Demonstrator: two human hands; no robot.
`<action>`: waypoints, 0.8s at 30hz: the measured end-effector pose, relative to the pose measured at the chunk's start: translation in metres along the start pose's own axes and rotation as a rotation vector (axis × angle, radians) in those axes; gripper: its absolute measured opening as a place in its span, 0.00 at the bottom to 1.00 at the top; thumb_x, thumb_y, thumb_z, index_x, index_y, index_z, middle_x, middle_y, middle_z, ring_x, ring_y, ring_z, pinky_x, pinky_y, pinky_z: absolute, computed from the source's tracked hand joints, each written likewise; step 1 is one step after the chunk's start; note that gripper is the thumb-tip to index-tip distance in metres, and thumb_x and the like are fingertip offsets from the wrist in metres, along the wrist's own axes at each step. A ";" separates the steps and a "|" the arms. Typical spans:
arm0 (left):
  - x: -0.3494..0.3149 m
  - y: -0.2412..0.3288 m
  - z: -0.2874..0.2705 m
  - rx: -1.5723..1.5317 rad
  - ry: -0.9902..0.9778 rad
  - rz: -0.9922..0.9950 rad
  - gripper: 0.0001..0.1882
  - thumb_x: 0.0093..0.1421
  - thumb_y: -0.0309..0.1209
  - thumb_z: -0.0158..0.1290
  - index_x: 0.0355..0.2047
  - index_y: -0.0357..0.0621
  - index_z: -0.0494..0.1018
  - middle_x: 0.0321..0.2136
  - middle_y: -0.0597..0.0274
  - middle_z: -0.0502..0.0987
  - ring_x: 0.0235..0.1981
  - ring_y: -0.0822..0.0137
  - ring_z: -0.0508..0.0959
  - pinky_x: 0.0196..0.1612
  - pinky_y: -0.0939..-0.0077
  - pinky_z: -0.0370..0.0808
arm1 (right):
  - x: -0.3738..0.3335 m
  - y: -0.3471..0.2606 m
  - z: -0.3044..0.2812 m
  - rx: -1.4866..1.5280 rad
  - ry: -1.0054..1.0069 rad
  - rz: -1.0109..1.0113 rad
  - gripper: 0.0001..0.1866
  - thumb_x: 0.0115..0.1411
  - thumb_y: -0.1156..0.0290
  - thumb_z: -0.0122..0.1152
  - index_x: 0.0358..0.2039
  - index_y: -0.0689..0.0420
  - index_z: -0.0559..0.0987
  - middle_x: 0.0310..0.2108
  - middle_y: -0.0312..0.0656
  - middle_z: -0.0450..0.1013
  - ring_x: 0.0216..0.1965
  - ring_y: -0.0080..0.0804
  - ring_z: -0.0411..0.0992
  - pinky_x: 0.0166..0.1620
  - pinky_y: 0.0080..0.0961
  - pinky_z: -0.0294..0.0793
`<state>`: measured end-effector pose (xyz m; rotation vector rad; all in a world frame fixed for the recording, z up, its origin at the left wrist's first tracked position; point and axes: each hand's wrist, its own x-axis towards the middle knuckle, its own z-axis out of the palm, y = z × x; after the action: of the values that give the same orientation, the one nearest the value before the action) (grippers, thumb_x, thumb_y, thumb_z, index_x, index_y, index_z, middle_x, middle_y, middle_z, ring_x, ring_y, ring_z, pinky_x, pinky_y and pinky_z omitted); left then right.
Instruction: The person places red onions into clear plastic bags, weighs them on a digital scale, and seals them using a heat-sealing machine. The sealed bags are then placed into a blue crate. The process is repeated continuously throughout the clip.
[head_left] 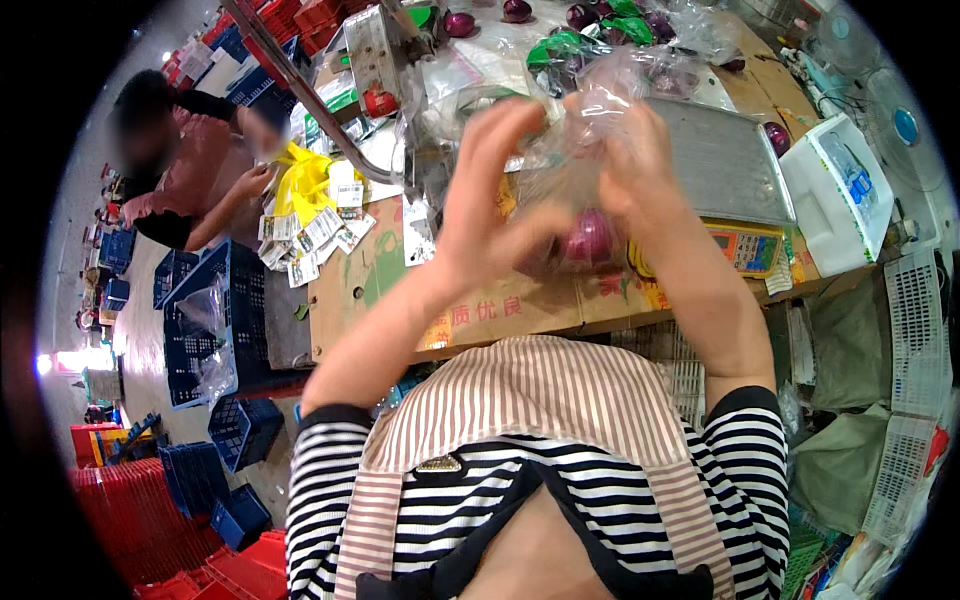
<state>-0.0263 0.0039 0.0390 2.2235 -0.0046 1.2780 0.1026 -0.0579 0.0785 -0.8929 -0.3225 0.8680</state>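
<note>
A clear plastic bag [560, 165] hangs between my hands above the cardboard-covered table, with a purple-red onion [588, 238] low inside it. My right hand [635, 155] is closed around the gathered upper part of the bag. On the other side, my left hand [485, 190] is slightly blurred, its thumb and fingers spread apart next to the plastic. To the right lies the metal pan of a weighing scale [735, 165], whose orange and yellow keypad [750, 250] shows beside my right forearm.
More onions [460, 24] and green-marked bags [570, 48] lie at the back. Yellow ties with tags [305, 190] hang at the table's left edge, beside a co-worker [195, 165]. A metal bar [300, 85] crosses there. Right: a white foam box [840, 190]. Left: blue crates [215, 320].
</note>
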 end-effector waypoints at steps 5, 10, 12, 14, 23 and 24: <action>-0.104 -0.026 0.061 -0.036 -0.091 -0.527 0.48 0.40 0.37 0.61 0.56 0.37 0.45 0.51 0.51 0.55 0.54 0.55 0.56 0.56 0.66 0.54 | 0.000 0.051 0.010 0.238 -0.042 0.012 0.06 0.59 0.71 0.42 0.32 0.56 0.68 0.23 0.35 0.64 0.23 0.22 0.60 0.29 0.18 0.61; -0.113 -0.085 0.076 -0.102 -0.016 -0.631 0.21 0.54 0.29 0.45 0.48 0.40 0.58 0.43 0.57 0.65 0.47 0.66 0.64 0.46 0.71 0.63 | -0.032 0.072 0.036 -0.126 -0.319 0.145 0.10 0.58 0.71 0.43 0.39 0.59 0.68 0.32 0.36 0.67 0.33 0.22 0.64 0.41 0.20 0.63; -0.085 -0.086 0.086 0.089 0.210 -0.561 0.09 0.57 0.28 0.42 0.38 0.42 0.68 0.33 0.61 0.71 0.37 0.70 0.70 0.38 0.75 0.67 | -0.013 0.038 0.001 -0.394 -0.716 0.053 0.14 0.58 0.69 0.44 0.44 0.59 0.67 0.38 0.39 0.67 0.40 0.25 0.65 0.46 0.23 0.62; -0.048 -0.067 0.057 -0.226 -0.076 -0.738 0.09 0.57 0.30 0.42 0.32 0.39 0.69 0.29 0.61 0.72 0.34 0.71 0.70 0.38 0.75 0.66 | 0.006 0.026 -0.053 -0.276 -0.634 -0.186 0.21 0.57 0.60 0.45 0.49 0.57 0.63 0.46 0.41 0.63 0.50 0.30 0.59 0.51 0.30 0.58; 0.009 -0.092 0.036 -0.278 -0.620 -0.362 0.16 0.55 0.29 0.43 0.43 0.37 0.66 0.35 0.56 0.73 0.35 0.62 0.73 0.40 0.69 0.69 | -0.008 0.129 -0.185 0.243 0.145 0.207 0.22 0.57 0.49 0.42 0.44 0.52 0.65 0.42 0.40 0.64 0.46 0.33 0.60 0.51 0.37 0.55; 0.013 -0.090 0.047 -0.218 -0.566 -0.270 0.16 0.55 0.32 0.44 0.42 0.37 0.67 0.33 0.57 0.74 0.33 0.61 0.74 0.39 0.69 0.70 | -0.006 0.132 -0.185 0.258 0.150 0.192 0.22 0.57 0.49 0.42 0.44 0.52 0.64 0.41 0.40 0.64 0.45 0.33 0.60 0.51 0.37 0.55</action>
<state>0.0428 0.0603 -0.0112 2.2260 -0.0535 0.4581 0.1366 -0.1204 -0.1380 -0.7503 0.0074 0.9881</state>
